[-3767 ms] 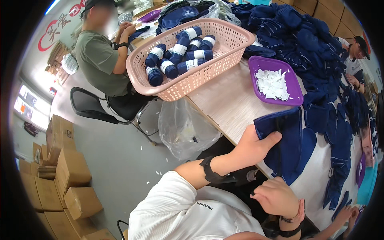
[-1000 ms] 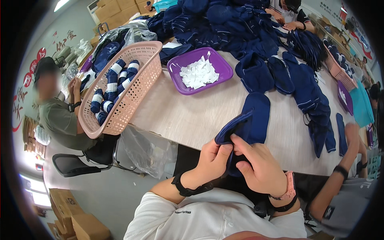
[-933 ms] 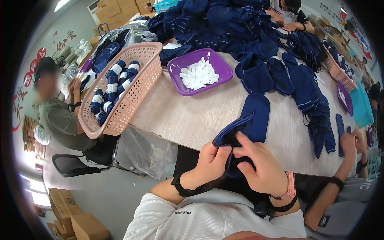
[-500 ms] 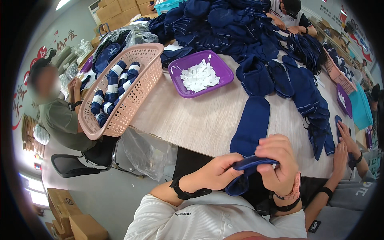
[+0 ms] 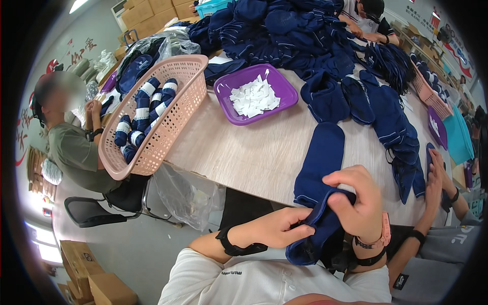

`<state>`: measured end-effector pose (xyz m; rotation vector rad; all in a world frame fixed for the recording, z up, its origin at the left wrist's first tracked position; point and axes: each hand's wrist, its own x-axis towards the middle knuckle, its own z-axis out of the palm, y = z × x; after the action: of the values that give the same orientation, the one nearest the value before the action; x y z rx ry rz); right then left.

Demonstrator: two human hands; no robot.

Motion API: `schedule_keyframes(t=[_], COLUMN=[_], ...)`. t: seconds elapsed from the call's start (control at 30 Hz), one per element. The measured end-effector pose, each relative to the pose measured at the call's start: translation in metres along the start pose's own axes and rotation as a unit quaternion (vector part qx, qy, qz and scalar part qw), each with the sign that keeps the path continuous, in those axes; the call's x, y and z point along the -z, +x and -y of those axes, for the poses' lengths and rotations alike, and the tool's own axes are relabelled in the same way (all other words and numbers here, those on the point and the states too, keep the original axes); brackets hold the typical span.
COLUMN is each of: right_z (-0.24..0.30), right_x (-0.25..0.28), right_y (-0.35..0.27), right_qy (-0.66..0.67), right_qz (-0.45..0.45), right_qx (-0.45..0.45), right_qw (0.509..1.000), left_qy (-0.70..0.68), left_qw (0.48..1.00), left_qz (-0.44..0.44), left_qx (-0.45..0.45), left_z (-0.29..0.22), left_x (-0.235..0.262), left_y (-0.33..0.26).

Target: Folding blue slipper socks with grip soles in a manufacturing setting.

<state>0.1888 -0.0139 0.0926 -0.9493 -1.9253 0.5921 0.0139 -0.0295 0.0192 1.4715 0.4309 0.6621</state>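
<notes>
At the table's near edge, my two hands hold a limp navy cloth slipper (image 5: 311, 244) that hangs over the edge toward my lap. My left hand (image 5: 277, 227) pinches its left border between thumb and fingers. On the other side my right hand (image 5: 358, 203) grips the border with the thumb, its fingers curled above. Just beyond, another navy slipper (image 5: 321, 152) lies flat, its near end partly behind the held one. Farther off, a purple tray (image 5: 231, 113) holds a heap of white paper slips (image 5: 254, 96).
Left of the tray stands a pink slotted basket (image 5: 175, 109) with several navy rolls in white bands (image 5: 142, 113). A large navy slipper pile (image 5: 284, 40) covers the far table. One person (image 5: 76, 142) sits left; another's hands (image 5: 434, 178) work at right.
The held slipper has turned from folded and edge-on to more opened out, hanging lower. My right hand's fingers have loosened and spread a little; my left hand stays near its place.
</notes>
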Motion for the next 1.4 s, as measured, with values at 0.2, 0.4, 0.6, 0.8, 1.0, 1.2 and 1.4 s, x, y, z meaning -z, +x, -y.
schedule_keyframes(t=[0.2, 0.4, 0.6, 0.8, 1.0, 1.2, 1.4], right_z=[0.001, 0.0, -0.015, -0.032, -0.029, -0.032, -0.043], right_x=[0.0, -0.002, 0.001, 0.013, -0.001, -0.011, -0.014], right_y=[0.002, -0.002, -0.009, -0.03, -0.035, -0.037, -0.049], right_qy=[-0.027, -0.031, 0.016, -0.004, -0.126, -0.201, -0.205], right_qz=[0.034, -0.117, -0.11, -0.17, -0.054, 0.004, 0.049], right_qx=[0.081, -0.061, -0.039, -0.079, -0.005, 0.029, -0.001], right_qw=[0.996, 0.991, 0.993, 0.982, 0.991, 0.979, 0.977], left_qy=[-0.039, 0.141, -0.151, -0.229, -0.169, -0.149, 0.26], left_qw=[0.999, 0.975, 0.981, 0.9, 0.904, 0.913, 0.798], left_qz=[0.012, 0.175, -0.121, -0.367, -0.391, -0.38, -0.491], left_qx=[0.013, 0.003, 0.006, -0.05, -0.032, -0.013, 0.233], left_z=[0.0, 0.014, -0.003, -0.016, -0.014, -0.005, -0.007], left_x=[0.004, -0.008, 0.014, 0.058, 0.091, 0.101, 0.11], left_y=[0.002, 0.005, -0.01, -0.014, -0.011, 0.002, -0.016])
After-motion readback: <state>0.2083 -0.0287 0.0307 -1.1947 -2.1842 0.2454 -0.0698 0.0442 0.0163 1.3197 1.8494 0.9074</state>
